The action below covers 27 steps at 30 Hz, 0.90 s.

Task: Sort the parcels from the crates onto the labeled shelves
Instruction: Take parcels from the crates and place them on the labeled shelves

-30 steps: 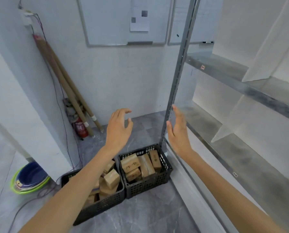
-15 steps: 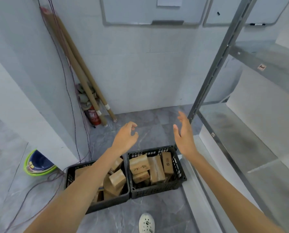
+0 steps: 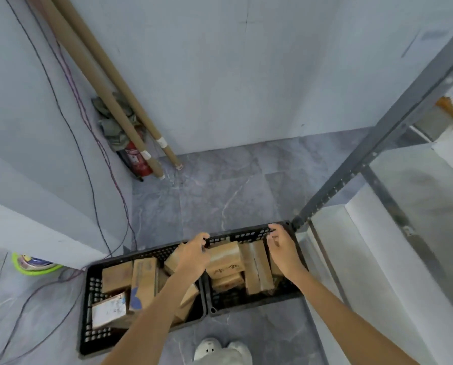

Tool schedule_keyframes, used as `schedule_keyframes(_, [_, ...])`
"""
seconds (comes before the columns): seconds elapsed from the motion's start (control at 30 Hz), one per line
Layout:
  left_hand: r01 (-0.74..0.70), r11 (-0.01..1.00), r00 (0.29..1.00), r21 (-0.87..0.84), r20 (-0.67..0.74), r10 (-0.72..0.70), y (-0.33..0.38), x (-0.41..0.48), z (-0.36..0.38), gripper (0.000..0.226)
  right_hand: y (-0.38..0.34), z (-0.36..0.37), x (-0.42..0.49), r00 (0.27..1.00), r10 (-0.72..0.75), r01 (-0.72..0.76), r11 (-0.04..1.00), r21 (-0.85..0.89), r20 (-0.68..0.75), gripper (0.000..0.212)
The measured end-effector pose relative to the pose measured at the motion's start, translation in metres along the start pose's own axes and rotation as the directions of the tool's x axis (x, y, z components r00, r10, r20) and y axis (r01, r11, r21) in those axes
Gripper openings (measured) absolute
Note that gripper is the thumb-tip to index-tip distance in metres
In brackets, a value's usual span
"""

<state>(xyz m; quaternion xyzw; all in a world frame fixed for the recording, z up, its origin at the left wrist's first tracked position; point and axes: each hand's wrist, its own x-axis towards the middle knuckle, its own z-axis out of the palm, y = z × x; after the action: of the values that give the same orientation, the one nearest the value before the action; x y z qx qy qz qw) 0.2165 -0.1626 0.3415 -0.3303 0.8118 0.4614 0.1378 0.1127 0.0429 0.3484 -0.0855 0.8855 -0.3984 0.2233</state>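
The left hand (image 3: 193, 255) and right hand (image 3: 283, 248) had fingers curled at the far rim of the right crate (image 3: 246, 302), probably to shift it. Whether they gripped it was unclear. Parcels (image 3: 224, 259) lay inside, on the floor beside the shelves (image 3: 425, 185).

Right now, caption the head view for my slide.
Left hand and right hand grip the far rim of the right crate of parcels, beside the shelf post.
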Motion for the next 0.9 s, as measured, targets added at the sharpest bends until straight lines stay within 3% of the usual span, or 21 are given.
schedule_keyframes(0.17, [0.068,0.996,0.998,-0.057,0.016,-0.067,-0.075,0.088,0.066,0.044,0.093,0.094,0.062,0.994,0.084,-0.083,0.996,-0.015,0.069,0.030])
schedule_keyframes(0.4, [0.252,0.967,0.959,-0.029,0.139,-0.246,-0.169,0.174,0.141,0.064,0.200,0.190,0.130,0.950,0.260,-0.265,0.964,0.005,0.174,0.044])
schedule_keyframes(0.57, [0.390,0.903,0.911,-0.182,0.220,-0.349,-0.203,0.207,0.188,0.065,0.216,0.229,0.160,0.892,0.388,-0.418,0.903,0.099,0.230,0.059])
schedule_keyframes(0.7, [0.509,0.761,0.860,-0.403,0.272,-0.431,-0.225,0.207,0.205,0.069,0.223,0.238,0.154,0.855,0.459,-0.507,0.839,0.197,0.241,0.052])
schedule_keyframes(0.8, [0.505,0.722,0.863,-0.472,0.274,-0.425,-0.220,0.185,0.196,0.061,0.214,0.216,0.132,0.832,0.495,-0.552,0.785,0.281,0.251,0.049])
schedule_keyframes(0.9, [0.413,0.726,0.910,-0.550,0.213,-0.356,-0.182,0.150,0.165,0.040,0.180,0.175,0.104,0.843,0.485,-0.538,0.762,0.361,0.233,0.048])
